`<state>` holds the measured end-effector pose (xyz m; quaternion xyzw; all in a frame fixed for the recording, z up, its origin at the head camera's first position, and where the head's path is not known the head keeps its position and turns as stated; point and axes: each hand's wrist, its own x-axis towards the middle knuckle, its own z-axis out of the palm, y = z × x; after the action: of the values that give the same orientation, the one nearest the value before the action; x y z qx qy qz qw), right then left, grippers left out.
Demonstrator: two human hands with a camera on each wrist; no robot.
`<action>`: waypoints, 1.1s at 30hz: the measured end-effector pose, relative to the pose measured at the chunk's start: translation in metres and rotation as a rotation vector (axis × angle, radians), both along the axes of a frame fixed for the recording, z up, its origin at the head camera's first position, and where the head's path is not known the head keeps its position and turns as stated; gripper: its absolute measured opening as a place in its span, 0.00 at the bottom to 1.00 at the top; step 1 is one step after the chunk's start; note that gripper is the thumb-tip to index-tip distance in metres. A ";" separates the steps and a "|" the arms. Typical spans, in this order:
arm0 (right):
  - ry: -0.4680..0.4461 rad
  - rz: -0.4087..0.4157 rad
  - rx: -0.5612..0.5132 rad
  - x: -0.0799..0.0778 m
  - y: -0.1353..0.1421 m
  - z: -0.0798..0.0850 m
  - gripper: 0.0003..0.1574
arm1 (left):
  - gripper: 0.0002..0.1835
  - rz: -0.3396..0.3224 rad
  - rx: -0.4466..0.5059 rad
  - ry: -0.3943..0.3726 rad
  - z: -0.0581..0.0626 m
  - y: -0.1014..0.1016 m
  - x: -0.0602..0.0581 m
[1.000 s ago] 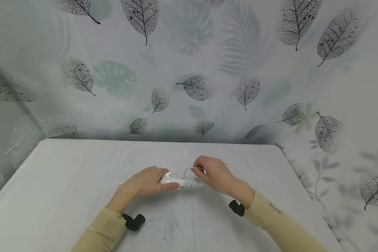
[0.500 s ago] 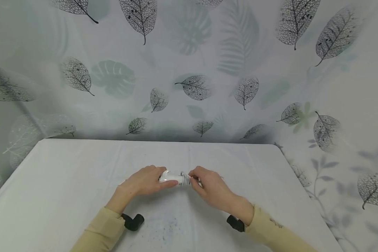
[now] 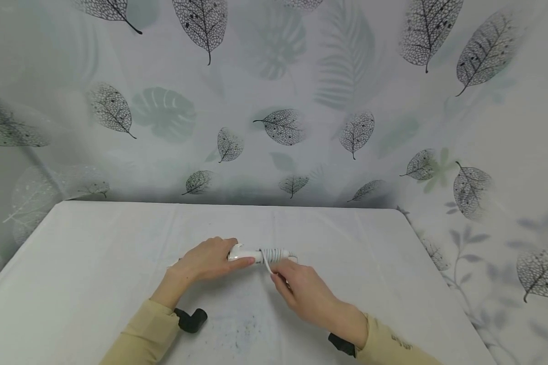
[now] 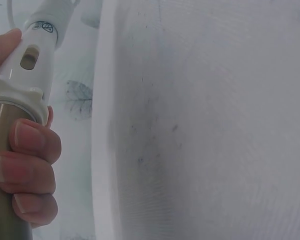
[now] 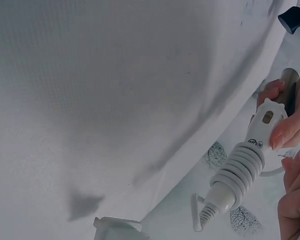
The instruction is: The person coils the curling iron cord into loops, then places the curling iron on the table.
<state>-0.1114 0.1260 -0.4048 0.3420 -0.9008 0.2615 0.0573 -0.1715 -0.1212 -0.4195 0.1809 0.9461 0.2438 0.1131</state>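
Observation:
A curling iron (image 5: 260, 129) with a white handle lies across between the two hands, above the table in the head view. My left hand (image 3: 205, 261) grips its champagne-coloured barrel (image 4: 4, 132), fingers curled round it, thumb laid along the white handle. White cord (image 5: 238, 172) is wound in several snug turns round the handle. A free stretch of that cord (image 3: 267, 261) runs from the coils down to my right hand (image 3: 308, 294), which pinches it between thumb and fingers on the near side. At the handle's end, a ribbed cord sleeve (image 5: 207, 215) shows with the cord bending back.
The white-covered table (image 3: 118, 238) spreads out under both hands, with dark specks (image 3: 244, 329) near its front. Behind it hangs a leaf-patterned cloth (image 3: 274, 101). Black camera mounts (image 3: 192, 321) sit at the wrists.
My right hand has gone from above the handle, round its end, to the near side, drawing the cord with it. The left hand keeps its grip almost in place.

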 end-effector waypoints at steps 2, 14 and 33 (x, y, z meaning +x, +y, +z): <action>0.012 0.003 0.004 0.002 0.000 0.000 0.02 | 0.28 0.002 -0.003 0.004 0.001 0.000 0.000; 0.017 0.104 0.176 0.015 -0.004 -0.013 0.08 | 0.27 0.005 -0.027 0.057 0.004 -0.001 -0.001; 0.160 0.224 0.546 0.020 0.004 -0.032 0.10 | 0.30 0.010 0.015 0.077 0.007 -0.004 -0.001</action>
<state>-0.0917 0.1298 -0.4365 0.4616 -0.8870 -0.0135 0.0047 -0.1720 -0.1255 -0.4122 0.1865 0.9487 0.2445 0.0741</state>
